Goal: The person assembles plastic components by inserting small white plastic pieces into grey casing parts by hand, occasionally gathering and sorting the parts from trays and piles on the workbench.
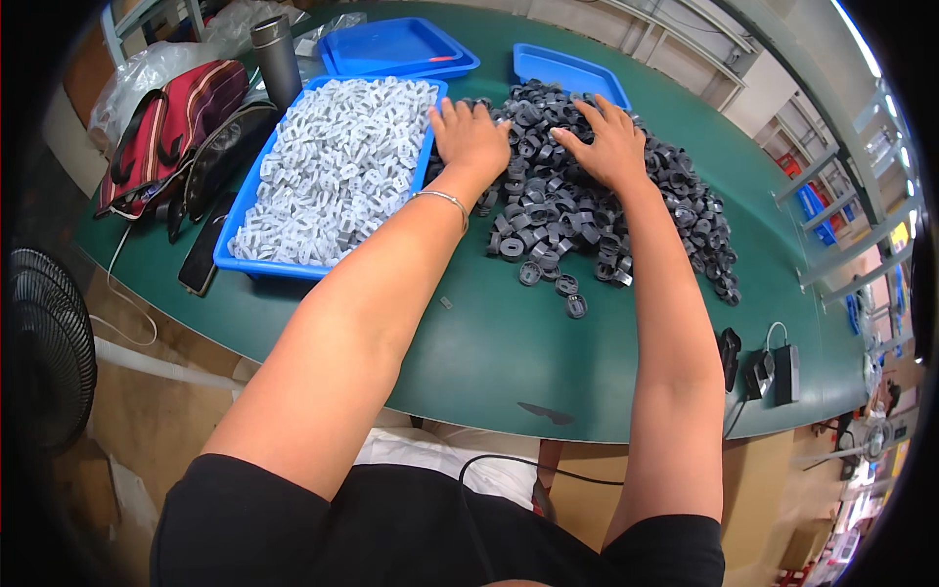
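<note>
We had two hands over the table, set apart from each other, their fingers spread, and we saw neither clamped on anything. Our left hand (471, 139) was between one filled tray (279, 268) and one heap of dark rings (548, 210); our right hand (614, 152) was at the heap's far part. Whether either touched a ring, we could not tell. The rings lay directly on the green table (489, 367), too many for us to count, with three at the near edge. In the filled tray, left of the heap, we saw white pieces (333, 166), also beyond counting. We wore one bracelet (442, 199), on the left wrist.

Farther out, we had one blue tray (567, 70) behind the heap and a stack (391, 44) of at least two behind the white pieces. To our left were one flask (276, 64), one red bag (176, 127), one phone (203, 254) and one fan (49, 342).
</note>
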Tool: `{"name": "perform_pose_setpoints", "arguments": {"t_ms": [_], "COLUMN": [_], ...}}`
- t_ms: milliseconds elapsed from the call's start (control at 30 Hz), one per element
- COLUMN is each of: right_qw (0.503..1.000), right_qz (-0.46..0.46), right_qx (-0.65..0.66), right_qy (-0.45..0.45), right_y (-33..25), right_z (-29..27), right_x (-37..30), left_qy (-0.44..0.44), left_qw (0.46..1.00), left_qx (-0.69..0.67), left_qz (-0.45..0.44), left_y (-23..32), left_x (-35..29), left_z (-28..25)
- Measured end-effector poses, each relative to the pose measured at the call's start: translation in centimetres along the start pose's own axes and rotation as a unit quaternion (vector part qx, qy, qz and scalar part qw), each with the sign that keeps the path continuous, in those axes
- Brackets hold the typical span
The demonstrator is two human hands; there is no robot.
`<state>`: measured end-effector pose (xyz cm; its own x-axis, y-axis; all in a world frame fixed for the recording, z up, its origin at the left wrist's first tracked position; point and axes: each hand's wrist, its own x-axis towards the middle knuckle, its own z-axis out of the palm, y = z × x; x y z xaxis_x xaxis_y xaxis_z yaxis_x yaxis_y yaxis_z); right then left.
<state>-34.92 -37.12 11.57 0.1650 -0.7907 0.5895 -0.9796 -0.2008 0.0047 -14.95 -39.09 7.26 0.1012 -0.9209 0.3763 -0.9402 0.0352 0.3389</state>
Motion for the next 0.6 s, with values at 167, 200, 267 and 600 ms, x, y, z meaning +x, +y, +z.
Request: {"name": "perform_pose_setpoints", "arguments": {"t_ms": [167,200,267,600], "right_qw": [0.993,0.991,0.989,0.984], "right_qz": [-0.017,-0.01,0.0,-0.007], "right_qx": [-0.045,-0.063,-0.052,0.007], "right_qy": [-0.104,-0.12,-0.139,-0.176], "right_y": [-1.1,-1.3,-1.4,-2.4], "right_z": [1.9,1.9,1.8,-2.1], "right_x": [0.6,0.5,0.2,-4.5], "left_qy": [-0.084,-0.092,-0.11,-0.12], "left_qw": [0.996,0.995,0.994,0.992], "left_qx": [-0.023,-0.022,-0.026,-0.041], "left_qz": [0.007,0.004,0.001,0.024], "left_y": [0.0,0.1,0.5,2.1], "left_x": [-0.2,-0.3,-0.5,-6.2], "left_z": [-0.2,-0.4,-1.0,-2.4]}}
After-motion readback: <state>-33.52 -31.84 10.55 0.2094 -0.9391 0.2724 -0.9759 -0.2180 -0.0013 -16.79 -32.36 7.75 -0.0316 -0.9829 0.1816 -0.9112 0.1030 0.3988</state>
